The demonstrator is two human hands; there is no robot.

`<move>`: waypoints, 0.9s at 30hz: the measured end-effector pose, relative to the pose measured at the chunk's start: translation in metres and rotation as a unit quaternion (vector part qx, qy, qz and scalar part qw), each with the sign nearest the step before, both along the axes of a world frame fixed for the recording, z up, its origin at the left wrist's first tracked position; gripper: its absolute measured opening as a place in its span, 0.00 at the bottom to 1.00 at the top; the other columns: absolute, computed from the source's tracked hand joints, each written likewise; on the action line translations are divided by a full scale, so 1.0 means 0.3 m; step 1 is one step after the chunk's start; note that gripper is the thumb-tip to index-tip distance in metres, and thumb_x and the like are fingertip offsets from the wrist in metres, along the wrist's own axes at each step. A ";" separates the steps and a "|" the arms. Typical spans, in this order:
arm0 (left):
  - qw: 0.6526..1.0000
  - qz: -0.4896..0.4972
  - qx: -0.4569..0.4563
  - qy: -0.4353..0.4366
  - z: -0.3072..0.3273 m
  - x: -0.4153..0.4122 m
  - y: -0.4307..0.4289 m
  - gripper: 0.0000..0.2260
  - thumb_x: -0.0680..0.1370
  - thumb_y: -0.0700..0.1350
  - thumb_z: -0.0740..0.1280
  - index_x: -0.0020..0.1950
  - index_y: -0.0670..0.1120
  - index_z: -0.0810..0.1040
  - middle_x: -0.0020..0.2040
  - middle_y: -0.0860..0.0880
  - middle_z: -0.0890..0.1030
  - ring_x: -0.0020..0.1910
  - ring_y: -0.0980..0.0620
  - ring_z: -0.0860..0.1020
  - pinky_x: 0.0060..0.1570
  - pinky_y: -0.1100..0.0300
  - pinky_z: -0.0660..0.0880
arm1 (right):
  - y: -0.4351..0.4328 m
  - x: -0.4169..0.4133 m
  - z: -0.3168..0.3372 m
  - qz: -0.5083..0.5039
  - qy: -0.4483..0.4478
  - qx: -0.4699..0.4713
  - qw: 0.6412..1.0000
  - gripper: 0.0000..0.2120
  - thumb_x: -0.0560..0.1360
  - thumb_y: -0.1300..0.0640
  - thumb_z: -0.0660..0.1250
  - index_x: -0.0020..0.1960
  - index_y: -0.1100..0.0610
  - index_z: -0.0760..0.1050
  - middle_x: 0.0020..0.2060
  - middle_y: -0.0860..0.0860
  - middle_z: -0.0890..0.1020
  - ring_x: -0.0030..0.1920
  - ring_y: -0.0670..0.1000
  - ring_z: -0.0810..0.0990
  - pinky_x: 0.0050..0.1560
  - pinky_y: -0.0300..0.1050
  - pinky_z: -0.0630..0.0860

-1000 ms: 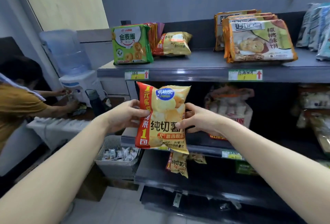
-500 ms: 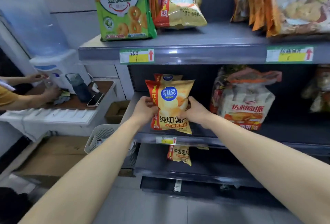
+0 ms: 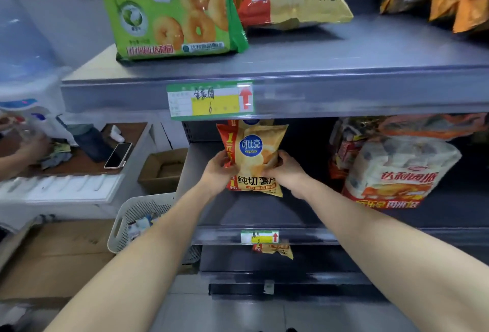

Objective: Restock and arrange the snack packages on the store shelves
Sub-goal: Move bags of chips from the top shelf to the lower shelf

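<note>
A: Hands status: left hand (image 3: 217, 170) and right hand (image 3: 287, 171) both closed on the potato chip bag (image 3: 254, 158), one on each side edge, thumbs on the front face. Bag is upright between them, bottom edge at or just above the middle shelf (image 3: 254, 214). Can't tell if it's touching down.

B: Anything behind it?

A: Yes, a second chip bag (image 3: 258, 121) peeks out just behind the held one's top edge. Same colours, mostly hidden.

B: Failure modes?

A: Main one: bag is puffy and light, so I'd expect it to flop forward on release if it isn't leaning on the one behind. Push too hard and the rear bag could tip back instead.

B: Neighbours?

A: White-and-orange cake multipack (image 3: 397, 173) sits to the right of the right hand, apart from it. Right elbow swinging out could nudge it. Left of the left hand the shelf is bare up to its end.

B: Above?

A: Upper shelf edge with the price tag (image 3: 210, 99) is directly over the hands. Bag top clears it narrowly; lifting while adjusting would crumple the top seal against it.

B: Below?

A: One more chip bag (image 3: 274, 250) hangs off the lower shelf under the hands, crooked. Probably needs straightening too.
</note>
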State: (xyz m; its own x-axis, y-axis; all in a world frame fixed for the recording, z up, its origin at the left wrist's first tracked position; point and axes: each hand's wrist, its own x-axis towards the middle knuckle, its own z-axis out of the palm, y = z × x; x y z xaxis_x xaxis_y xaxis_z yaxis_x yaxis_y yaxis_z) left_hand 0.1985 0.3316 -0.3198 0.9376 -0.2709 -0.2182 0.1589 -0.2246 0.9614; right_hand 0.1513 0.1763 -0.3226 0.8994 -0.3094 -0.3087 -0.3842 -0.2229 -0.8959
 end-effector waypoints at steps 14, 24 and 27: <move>0.995 0.024 0.093 0.026 -0.054 0.054 -0.032 0.18 0.77 0.41 0.67 0.65 0.41 0.69 0.55 0.47 0.77 0.48 0.49 0.78 0.47 0.55 0.76 | -0.025 0.051 -0.066 -0.033 0.008 0.007 0.999 0.34 0.71 0.57 0.72 0.73 0.53 0.62 0.64 0.53 0.75 0.62 0.54 0.76 0.63 0.52 0.74; 0.991 0.035 0.124 0.022 0.013 -0.053 -0.005 0.27 0.78 0.43 0.66 0.73 0.39 0.60 0.66 0.41 0.72 0.55 0.45 0.76 0.57 0.49 0.76 | -0.041 -0.062 -0.024 -0.026 0.000 -0.023 0.999 0.36 0.74 0.59 0.69 0.76 0.57 0.54 0.72 0.56 0.66 0.70 0.55 0.68 0.57 0.39 0.67; 0.989 0.043 0.141 0.008 0.039 -0.099 0.006 0.27 0.78 0.45 0.66 0.73 0.38 0.61 0.66 0.39 0.72 0.59 0.43 0.75 0.60 0.46 0.75 | -0.043 -0.112 -0.003 -0.019 -0.018 -0.037 0.999 0.34 0.74 0.59 0.69 0.75 0.58 0.58 0.72 0.58 0.66 0.70 0.55 0.67 0.65 0.45 0.68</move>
State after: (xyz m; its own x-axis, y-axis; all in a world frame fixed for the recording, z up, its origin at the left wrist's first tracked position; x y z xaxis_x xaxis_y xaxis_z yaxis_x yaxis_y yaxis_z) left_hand 0.1689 0.3335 -0.3080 0.9500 -0.1166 -0.2897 0.2045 -0.4689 0.8593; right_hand 0.1176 0.1634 -0.3235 0.8964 -0.3651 -0.2512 -0.3617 -0.2750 -0.8908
